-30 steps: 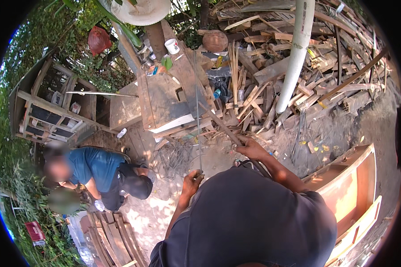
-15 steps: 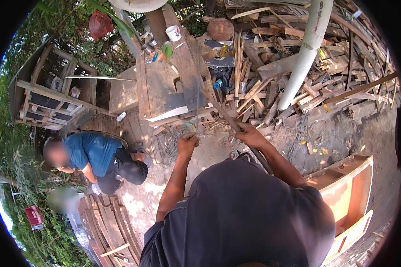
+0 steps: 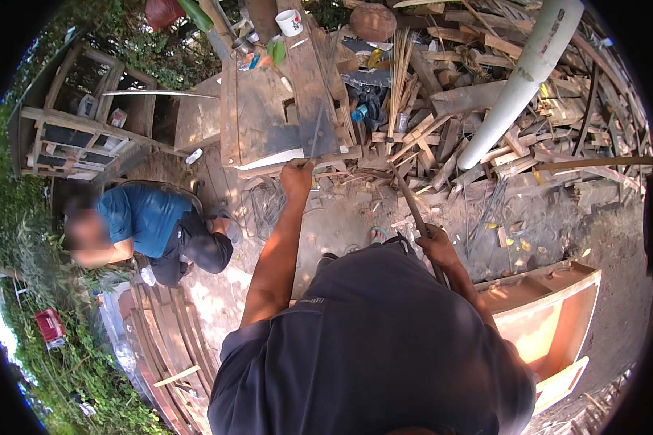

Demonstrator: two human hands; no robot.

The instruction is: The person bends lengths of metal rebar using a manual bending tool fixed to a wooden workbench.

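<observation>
My left hand (image 3: 297,178) is stretched forward to the near edge of the wooden workbench (image 3: 257,138). Its fingers are closed on the end of a thin grey rod (image 3: 318,129), which points away over the bench top; its exact kind is unclear. Nearer my body, on the right, my right hand (image 3: 435,246) wraps round a long brown wooden stick (image 3: 409,196). The stick slants from the scrap wood back past my right side, and its near end is hidden by my body.
A white mug (image 3: 289,23) stands at the bench's far end. Scrap wood (image 3: 479,94) and a thick white pipe (image 3: 519,87) fill the far right. A wooden drawer-like frame (image 3: 551,304) lies at my right. On the left, a person in blue (image 3: 149,217) sits beside stacked planks (image 3: 167,341).
My left hand has moved forward to the bench edge with the rod. My right hand has drawn back toward my body, now gripping the stick lower down. The seated person's arm has shifted.
</observation>
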